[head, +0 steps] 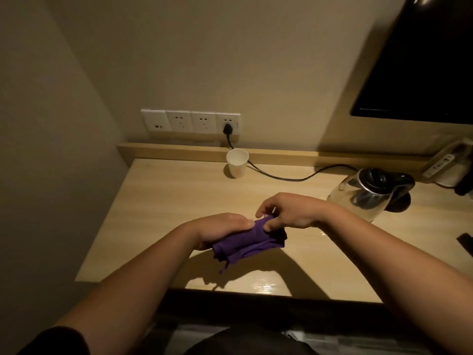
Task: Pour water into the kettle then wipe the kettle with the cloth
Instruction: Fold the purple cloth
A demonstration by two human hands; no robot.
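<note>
A purple cloth (245, 248) is bunched above the middle of the wooden desk (163, 201). My left hand (220, 230) grips its left end from above. My right hand (286, 211) pinches the cloth's upper right edge between thumb and fingers. A glass kettle (363, 198) with a dark lid and handle stands on its base at the right of the desk, an arm's width from my right hand. A white paper cup (237, 163) stands upright at the back of the desk.
A black power cord (281, 177) runs from a wall socket strip (190, 121) behind the cup to the kettle. A dark screen (419, 73) hangs on the wall at upper right. A white power strip (439, 165) and a dark object (465, 242) lie at the far right.
</note>
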